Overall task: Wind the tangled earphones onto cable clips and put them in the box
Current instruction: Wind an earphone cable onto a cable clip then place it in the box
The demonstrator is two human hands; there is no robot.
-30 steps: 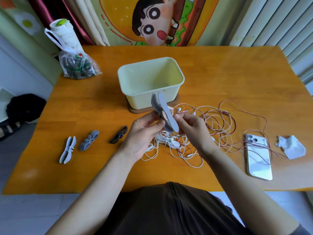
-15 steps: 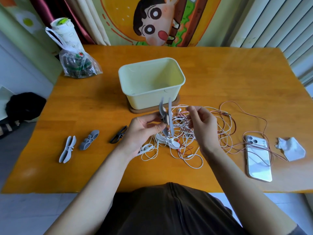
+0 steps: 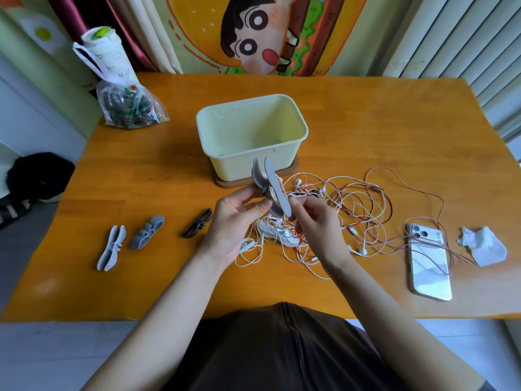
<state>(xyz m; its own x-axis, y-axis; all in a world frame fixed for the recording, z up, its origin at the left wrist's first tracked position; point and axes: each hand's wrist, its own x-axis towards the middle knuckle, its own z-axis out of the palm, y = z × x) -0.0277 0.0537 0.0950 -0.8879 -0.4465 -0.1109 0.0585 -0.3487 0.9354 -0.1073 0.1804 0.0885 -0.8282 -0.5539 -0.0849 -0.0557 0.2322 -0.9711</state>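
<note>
At frame centre the left hand (image 3: 234, 218) pinches the grey cable clip (image 3: 272, 190) at its cord-wrapped waist, long axis near upright before the box (image 3: 239, 165). The right hand (image 3: 315, 221) curls its fingers beside the clip's lower tip; gripping cord or not, I cannot tell. The tangled earphones (image 3: 352, 210) lie right of it.

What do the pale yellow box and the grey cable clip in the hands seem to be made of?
Pale yellow rectangular box: probably moulded plastic, smooth, slight sheen, thin walls, rounded rim. Grey winged cable clip: perhaps silicone or soft plastic, matte; its thin flaps curve.
</note>
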